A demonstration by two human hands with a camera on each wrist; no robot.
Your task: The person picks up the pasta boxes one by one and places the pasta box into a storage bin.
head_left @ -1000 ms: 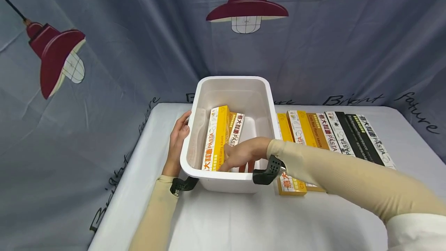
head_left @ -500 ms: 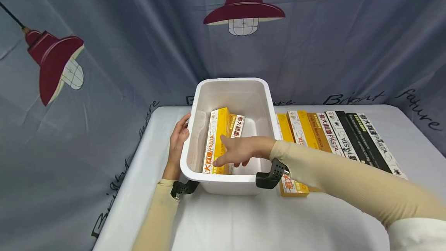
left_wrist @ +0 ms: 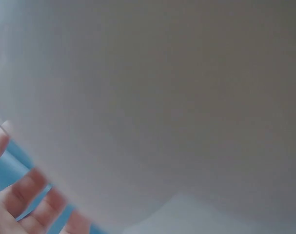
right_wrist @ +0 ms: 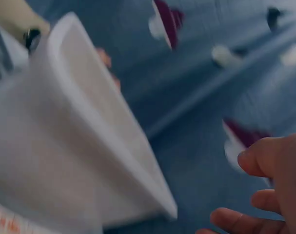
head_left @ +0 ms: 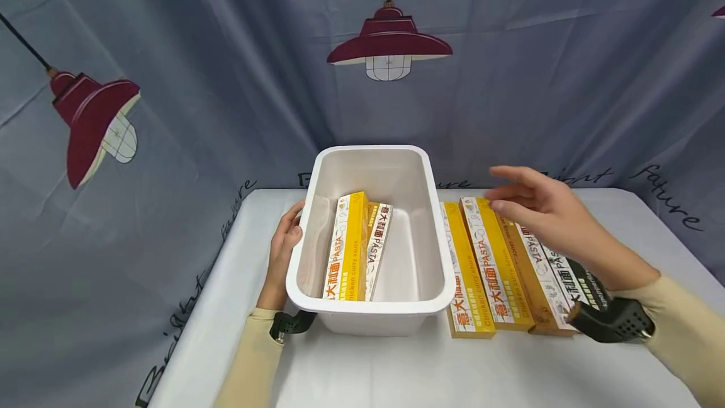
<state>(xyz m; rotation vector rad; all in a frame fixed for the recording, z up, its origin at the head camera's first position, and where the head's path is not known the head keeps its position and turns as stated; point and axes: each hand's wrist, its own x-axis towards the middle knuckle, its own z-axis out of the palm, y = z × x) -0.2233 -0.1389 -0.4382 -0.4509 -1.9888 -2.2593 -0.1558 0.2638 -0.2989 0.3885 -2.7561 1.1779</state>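
Note:
A white plastic bin (head_left: 368,323) stands on the table, holding two pasta boxes. The upper one, a yellow and white chicken curry sauce pasta box (head_left: 347,247), leans over a second pasta box (head_left: 378,244) that it partly covers. My left hand (head_left: 282,254) rests against the bin's left side; in the left wrist view its fingers (left_wrist: 48,207) lie along the bin wall (left_wrist: 162,107). Off to the right, my right hand (head_left: 546,216) hovers over the row of pasta boxes with loose, spread fingers and holds nothing. Its fingers also show at the right wrist view's edge.
Right of the bin, several pasta boxes lie side by side: a yellow box (head_left: 467,276), another yellow and white box (head_left: 498,263), a brown box (head_left: 544,276) and black ones (head_left: 583,282) partly under the right arm. A grey-blue curtain (head_left: 249,112) hangs behind the table.
My right hand has come up out of the bin and moved right, over the row of boxes. My left hand stays at the bin. The head view has tilted up slightly.

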